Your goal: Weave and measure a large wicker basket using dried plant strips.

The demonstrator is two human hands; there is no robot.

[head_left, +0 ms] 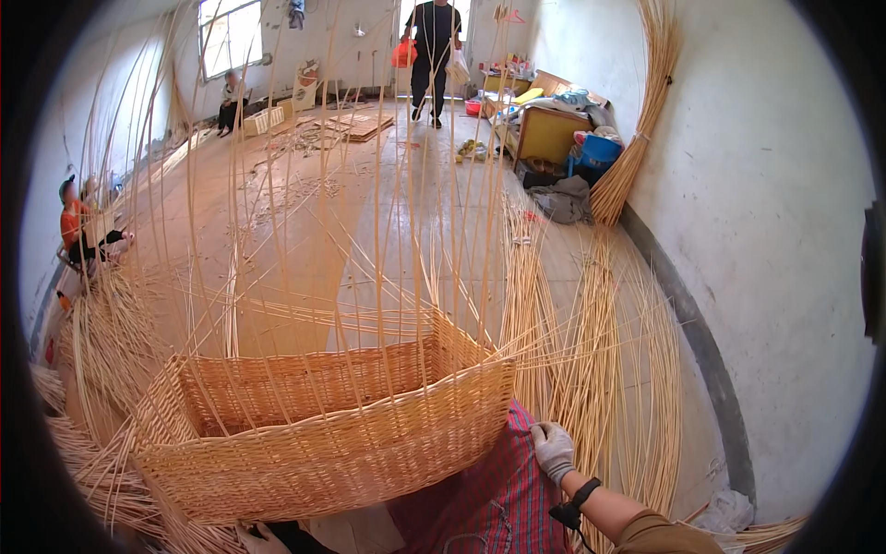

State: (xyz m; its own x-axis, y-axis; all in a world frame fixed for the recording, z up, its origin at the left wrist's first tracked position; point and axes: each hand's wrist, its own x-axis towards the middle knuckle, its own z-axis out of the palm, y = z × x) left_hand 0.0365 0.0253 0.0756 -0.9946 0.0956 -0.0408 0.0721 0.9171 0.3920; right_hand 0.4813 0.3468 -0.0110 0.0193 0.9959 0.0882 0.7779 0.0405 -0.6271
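Note:
A long woven wicker basket (314, 457) with tall upright stakes fills the lower middle of the view. My right hand (554, 452), in a pale glove with a dark strap at the wrist, grips the edge of a red and blue striped cloth (489, 508) just right of the basket. The cloth drapes down under the basket's right part. My left hand (254, 540), also gloved, shows only partly at the bottom edge, below the basket's near side; its fingers are mostly hidden.
Loose cane bundles (604, 360) lie to the right, more (106, 342) to the left. A tied bundle (637, 138) leans on the right wall. A person (429, 55) carrying bags is at the back; two people (78, 222) (228, 102) sit along the left. Clutter (549, 134) stands back right.

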